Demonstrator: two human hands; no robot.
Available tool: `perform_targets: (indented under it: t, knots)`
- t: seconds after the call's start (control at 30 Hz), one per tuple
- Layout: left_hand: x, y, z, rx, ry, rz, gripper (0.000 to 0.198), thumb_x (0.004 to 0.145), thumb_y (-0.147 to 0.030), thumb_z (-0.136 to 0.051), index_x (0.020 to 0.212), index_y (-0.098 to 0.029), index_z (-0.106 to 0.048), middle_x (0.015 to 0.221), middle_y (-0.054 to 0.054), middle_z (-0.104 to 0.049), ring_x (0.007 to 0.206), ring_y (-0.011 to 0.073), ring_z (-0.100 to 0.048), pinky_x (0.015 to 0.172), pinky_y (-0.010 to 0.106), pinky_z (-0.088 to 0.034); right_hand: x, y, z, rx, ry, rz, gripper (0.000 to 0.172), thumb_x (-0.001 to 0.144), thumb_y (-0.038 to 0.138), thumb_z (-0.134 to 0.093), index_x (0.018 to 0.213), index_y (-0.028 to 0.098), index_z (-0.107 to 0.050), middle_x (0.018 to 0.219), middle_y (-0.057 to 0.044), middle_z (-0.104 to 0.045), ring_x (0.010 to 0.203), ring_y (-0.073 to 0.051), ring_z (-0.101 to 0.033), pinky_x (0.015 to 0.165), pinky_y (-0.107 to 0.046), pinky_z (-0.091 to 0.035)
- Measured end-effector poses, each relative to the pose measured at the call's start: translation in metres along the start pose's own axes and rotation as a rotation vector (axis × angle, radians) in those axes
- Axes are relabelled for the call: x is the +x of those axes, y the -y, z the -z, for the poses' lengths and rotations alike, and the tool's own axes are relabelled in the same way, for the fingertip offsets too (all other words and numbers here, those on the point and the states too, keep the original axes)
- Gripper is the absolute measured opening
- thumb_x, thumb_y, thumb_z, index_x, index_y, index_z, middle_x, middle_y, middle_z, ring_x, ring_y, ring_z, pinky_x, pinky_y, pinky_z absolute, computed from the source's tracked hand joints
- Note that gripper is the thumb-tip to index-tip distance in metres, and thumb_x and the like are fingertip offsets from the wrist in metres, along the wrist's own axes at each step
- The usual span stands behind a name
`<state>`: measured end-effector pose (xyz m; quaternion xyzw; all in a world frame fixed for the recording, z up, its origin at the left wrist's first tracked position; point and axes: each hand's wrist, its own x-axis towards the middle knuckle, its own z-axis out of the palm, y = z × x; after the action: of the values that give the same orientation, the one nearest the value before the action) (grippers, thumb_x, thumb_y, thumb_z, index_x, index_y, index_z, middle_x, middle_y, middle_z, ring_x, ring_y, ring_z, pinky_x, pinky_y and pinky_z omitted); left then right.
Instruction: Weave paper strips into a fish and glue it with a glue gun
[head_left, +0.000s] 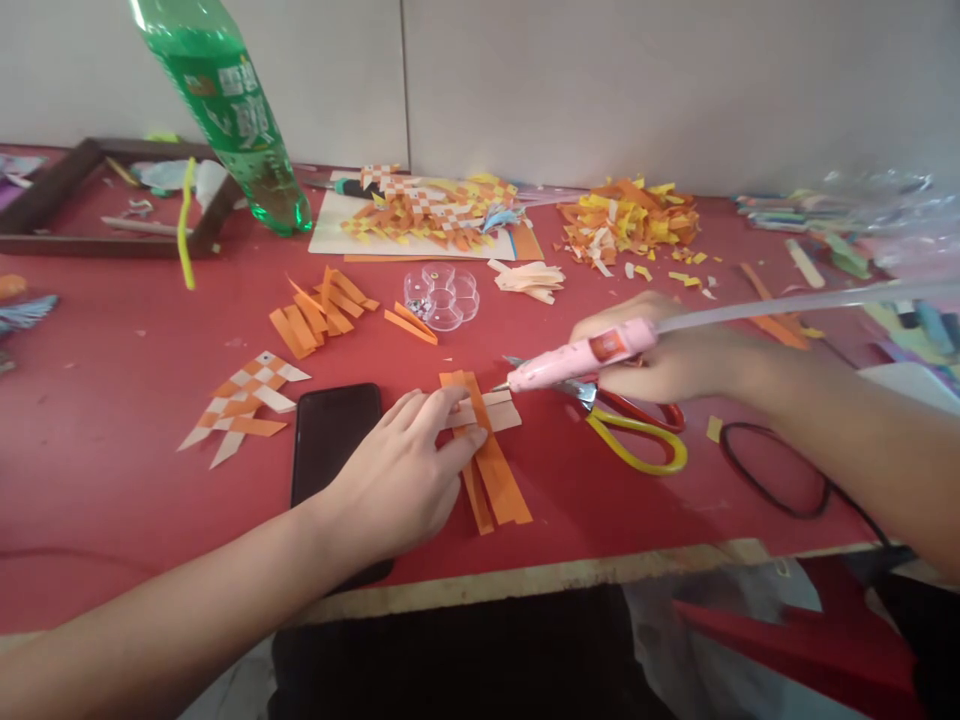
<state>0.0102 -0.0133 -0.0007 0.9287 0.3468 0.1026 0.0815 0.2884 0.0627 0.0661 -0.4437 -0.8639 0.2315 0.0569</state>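
Note:
My left hand [412, 460] bends over a small crossing of paper strips, its thumb and fingertips pinning them to the red table. Orange paper strips [504, 480] run lengthwise there, with pale paper strips [507, 412] lying across them. In my right hand [686, 362] is a pink hot glue gun [574, 360], its metal tip close to the pale strips. A long translucent glue stick [757, 308] extends from its back end. Scissors [630, 460] with red and yellow handles lie under and beside my right hand. The trigger fingers are mostly hidden behind the gun.
A black phone [330, 440] lies by my left wrist, near a woven paper fish [251, 393]. Further back are cut orange strips [322, 310], a clear flower-shaped tray [442, 300], paper scraps [634, 220] and a green bottle [240, 130]. A black cable [757, 490] curls at right.

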Motion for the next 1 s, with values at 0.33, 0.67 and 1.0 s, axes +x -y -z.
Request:
perform_targets:
  t: [0.33, 0.67, 1.0]
  knots:
    - [0.000, 0.001, 0.001, 0.002, -0.011, -0.013, 0.041, 0.084, -0.007, -0.043, 0.116, -0.013, -0.068, 0.124, 0.018, -0.051, 0.107, 0.0327, -0.055, 0.093, 0.051, -0.050, 0.016, 0.015, -0.013, -0.153, 0.097, 0.131, 0.012, 0.063, 0.012, -0.048, 0.054, 0.020, -0.046, 0.049, 0.006, -0.048, 0.045, -0.009, -0.036, 0.049, -0.025, -0.021]
    - [-0.001, 0.001, 0.001, -0.011, -0.005, -0.014, 0.041, 0.084, -0.008, -0.044, 0.118, -0.013, -0.067, 0.122, 0.018, -0.057, 0.108, 0.0322, -0.054, 0.094, 0.050, -0.051, 0.020, 0.024, -0.008, -0.271, 0.117, 0.158, 0.015, 0.065, 0.011, -0.048, 0.053, 0.021, -0.044, 0.055, 0.004, -0.057, 0.048, -0.011, -0.042, 0.047, -0.026, -0.024]
    - [0.001, 0.000, 0.002, -0.001, -0.016, -0.012, 0.041, 0.085, -0.007, -0.044, 0.118, -0.013, -0.068, 0.123, 0.017, -0.058, 0.108, 0.0317, -0.055, 0.094, 0.049, -0.051, 0.026, 0.034, -0.004, -0.351, 0.126, 0.216, 0.017, 0.066, 0.009, -0.047, 0.054, 0.021, -0.047, 0.049, 0.004, -0.048, 0.048, -0.011, -0.037, 0.048, -0.027, -0.023]
